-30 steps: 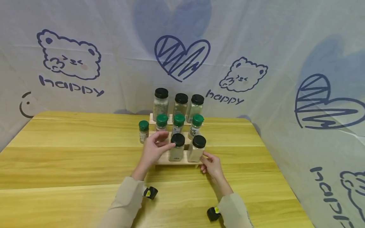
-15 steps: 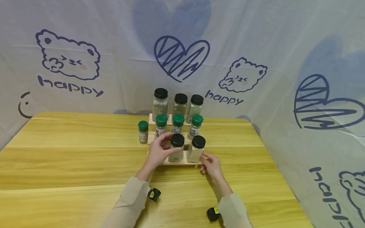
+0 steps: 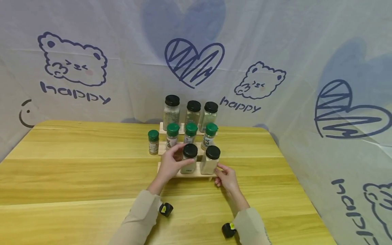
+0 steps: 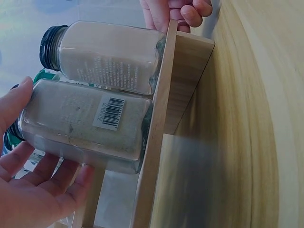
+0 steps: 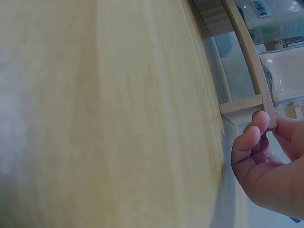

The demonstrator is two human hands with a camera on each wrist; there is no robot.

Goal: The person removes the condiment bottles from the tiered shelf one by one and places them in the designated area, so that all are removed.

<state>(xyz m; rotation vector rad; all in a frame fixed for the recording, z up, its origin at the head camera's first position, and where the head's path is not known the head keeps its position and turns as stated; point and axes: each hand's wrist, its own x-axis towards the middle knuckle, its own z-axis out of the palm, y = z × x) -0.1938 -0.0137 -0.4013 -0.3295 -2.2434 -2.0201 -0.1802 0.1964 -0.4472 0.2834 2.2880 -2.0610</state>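
My left hand (image 3: 169, 165) curls its thumb and fingers round a square glass spice jar (image 3: 188, 164) with a black lid, on the front step of a wooden tiered rack (image 3: 199, 175). In the left wrist view the jar's barcode label (image 4: 110, 113) faces the camera, and the fingers wrap its side near the lid. Beside it on the same step stands a second black-lidded jar (image 3: 210, 163) of pale powder. My right hand (image 3: 227, 179) pinches the right end of that front step, thumb and fingers on either side of the board (image 5: 266, 107) in the right wrist view.
Three green-capped shakers (image 3: 191, 131) line the middle step, with three black-lidded jars (image 3: 193, 114) behind on the top one. Another green-capped shaker (image 3: 153, 143) stands on the table (image 3: 76, 170), left of the rack. A printed cloth (image 3: 128, 44) hangs behind.
My left hand has moved right and closed round the front left jar. The right hand has stayed at the rack's end, and the jars stand as before.
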